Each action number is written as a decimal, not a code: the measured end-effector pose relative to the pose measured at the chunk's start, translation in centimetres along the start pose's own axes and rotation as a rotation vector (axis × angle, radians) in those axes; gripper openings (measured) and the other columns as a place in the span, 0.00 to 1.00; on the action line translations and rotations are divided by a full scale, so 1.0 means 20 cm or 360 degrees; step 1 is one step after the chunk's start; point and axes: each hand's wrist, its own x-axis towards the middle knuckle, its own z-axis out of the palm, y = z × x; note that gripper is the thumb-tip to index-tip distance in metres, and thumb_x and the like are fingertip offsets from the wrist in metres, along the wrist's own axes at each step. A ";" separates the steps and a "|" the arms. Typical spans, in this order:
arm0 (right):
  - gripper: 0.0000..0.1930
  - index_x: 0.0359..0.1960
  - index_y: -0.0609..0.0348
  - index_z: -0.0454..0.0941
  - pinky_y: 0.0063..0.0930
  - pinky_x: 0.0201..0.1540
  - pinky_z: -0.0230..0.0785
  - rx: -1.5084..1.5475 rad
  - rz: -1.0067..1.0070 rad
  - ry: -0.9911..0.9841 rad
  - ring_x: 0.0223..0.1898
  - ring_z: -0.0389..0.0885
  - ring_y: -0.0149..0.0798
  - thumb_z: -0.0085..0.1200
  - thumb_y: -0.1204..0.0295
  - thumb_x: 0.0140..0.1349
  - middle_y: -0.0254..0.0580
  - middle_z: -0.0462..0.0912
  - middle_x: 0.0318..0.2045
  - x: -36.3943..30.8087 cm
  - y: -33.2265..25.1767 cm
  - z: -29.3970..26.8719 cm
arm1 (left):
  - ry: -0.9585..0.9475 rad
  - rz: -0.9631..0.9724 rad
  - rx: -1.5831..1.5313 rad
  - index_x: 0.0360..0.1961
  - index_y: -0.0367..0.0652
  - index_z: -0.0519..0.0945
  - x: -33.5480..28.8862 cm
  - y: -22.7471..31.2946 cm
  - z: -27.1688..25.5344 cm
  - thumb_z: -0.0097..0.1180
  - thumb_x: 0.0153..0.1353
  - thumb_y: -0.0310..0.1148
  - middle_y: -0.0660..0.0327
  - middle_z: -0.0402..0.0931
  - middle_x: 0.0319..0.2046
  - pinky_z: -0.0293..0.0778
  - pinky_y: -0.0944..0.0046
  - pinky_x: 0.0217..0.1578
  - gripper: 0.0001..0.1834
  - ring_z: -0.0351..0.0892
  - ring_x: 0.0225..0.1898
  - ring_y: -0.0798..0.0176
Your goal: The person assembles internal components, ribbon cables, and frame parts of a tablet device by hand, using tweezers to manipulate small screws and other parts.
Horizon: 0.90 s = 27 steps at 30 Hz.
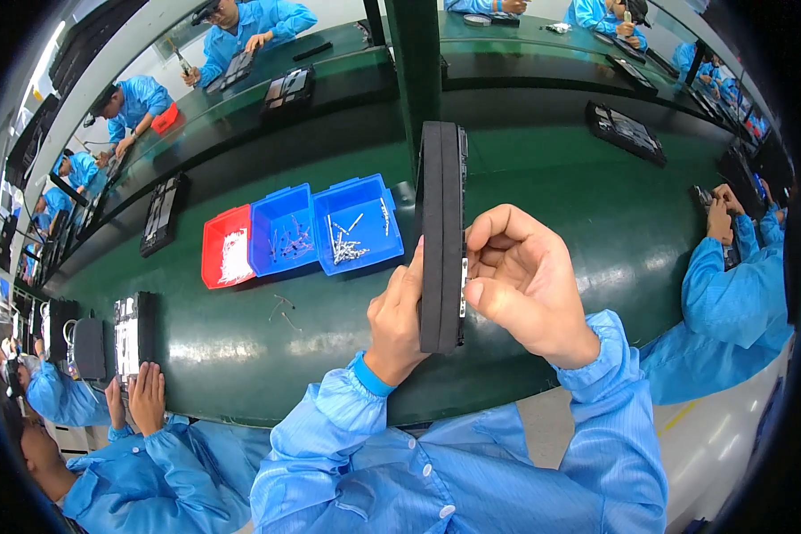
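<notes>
A long black box-shaped unit stands on its narrow side in front of me, its ribbed black edge toward me. My left hand grips it from the left, the fingers partly hidden behind it. At the unit's right face my right hand has its fingers curled, thumb and index fingertip at a small silver strip with dark spots. Whether the fingers pinch a small part there is hidden. Left of the unit, a blue bin holds similar silver strips.
Joined to that bin are another blue bin with small dark and purple pieces and a red bin with white pieces. Thin wires lie on the green table. A green post rises ahead. Co-workers sit on both sides.
</notes>
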 end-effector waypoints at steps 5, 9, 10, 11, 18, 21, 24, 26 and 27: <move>0.28 0.53 0.65 0.63 0.26 0.53 0.71 -0.0042 -0.0104 0.0025 0.45 0.74 0.30 0.62 0.83 0.50 0.41 0.71 0.43 -0.02 0.04 0.02 | 0.0011 0.0023 -0.0053 0.62 0.27 0.71 0.00 -0.02 0.00 0.65 0.50 0.25 0.55 0.78 0.29 0.78 0.65 0.24 0.36 0.80 0.25 0.62; 0.32 0.55 0.64 0.60 0.27 0.55 0.69 -0.0097 -0.0171 -0.0013 0.47 0.73 0.30 0.62 0.82 0.48 0.42 0.70 0.44 -0.03 0.05 0.03 | -0.0049 -0.0126 -0.0179 0.62 0.26 0.71 -0.08 -0.03 0.00 0.65 0.50 0.25 0.54 0.79 0.30 0.78 0.65 0.24 0.35 0.80 0.25 0.62; 0.32 0.55 0.64 0.60 0.27 0.55 0.69 -0.0098 -0.0171 -0.0011 0.47 0.73 0.30 0.62 0.82 0.48 0.42 0.70 0.44 -0.04 0.06 0.03 | -0.0127 -0.0355 -0.0296 0.61 0.27 0.72 -0.10 -0.02 0.01 0.65 0.50 0.25 0.54 0.79 0.31 0.78 0.65 0.24 0.35 0.80 0.25 0.62; 0.32 0.56 0.64 0.60 0.27 0.55 0.69 -0.0116 -0.0200 -0.0018 0.46 0.73 0.30 0.63 0.82 0.49 0.42 0.71 0.45 -0.04 0.07 0.02 | -0.0206 -0.0583 -0.0415 0.60 0.27 0.73 -0.12 -0.02 0.02 0.65 0.50 0.25 0.53 0.79 0.32 0.78 0.64 0.24 0.34 0.80 0.25 0.61; 0.26 0.59 0.65 0.69 0.18 0.39 0.71 -0.0575 -0.0330 0.0609 0.36 0.75 0.24 0.64 0.71 0.62 0.41 0.76 0.45 -0.14 0.05 -0.28 | 0.0035 -0.0498 -0.0458 0.35 0.35 0.82 -0.06 0.04 -0.02 0.65 0.57 0.22 0.64 0.79 0.24 0.72 0.69 0.25 0.05 0.77 0.25 0.73; 0.30 0.63 0.64 0.67 0.16 0.33 0.68 -0.1067 0.0013 0.0830 0.30 0.74 0.22 0.62 0.62 0.65 0.39 0.77 0.42 -0.36 0.19 -0.49 | 0.0064 -0.0918 -0.1153 0.33 0.38 0.81 0.05 0.16 -0.10 0.63 0.59 0.22 0.67 0.78 0.26 0.71 0.69 0.27 0.03 0.75 0.26 0.74; 0.31 0.66 0.61 0.63 0.19 0.16 0.63 -0.0232 0.0287 0.0777 0.18 0.75 0.27 0.55 0.55 0.69 0.38 0.81 0.33 -0.68 0.33 -0.46 | -0.0280 -0.1372 -0.1711 0.42 0.36 0.79 0.11 0.21 -0.09 0.63 0.62 0.28 0.65 0.79 0.32 0.71 0.70 0.30 0.10 0.76 0.32 0.72; 0.25 0.60 0.61 0.67 0.19 0.11 0.59 0.0045 0.0099 0.1179 0.14 0.74 0.28 0.50 0.55 0.71 0.41 0.84 0.33 -0.76 0.31 -0.31 | -0.0684 -0.1768 -0.1844 0.50 0.34 0.77 0.17 0.22 0.01 0.63 0.64 0.39 0.62 0.79 0.39 0.71 0.71 0.27 0.21 0.76 0.36 0.72; 0.23 0.57 0.62 0.69 0.19 0.10 0.58 0.0130 0.0077 0.1294 0.12 0.72 0.28 0.49 0.55 0.72 0.43 0.85 0.33 -0.77 0.30 -0.29 | -0.1011 -0.1952 -0.1689 0.51 0.31 0.75 0.24 0.21 0.02 0.64 0.63 0.47 0.66 0.77 0.32 0.67 0.71 0.21 0.28 0.74 0.29 0.74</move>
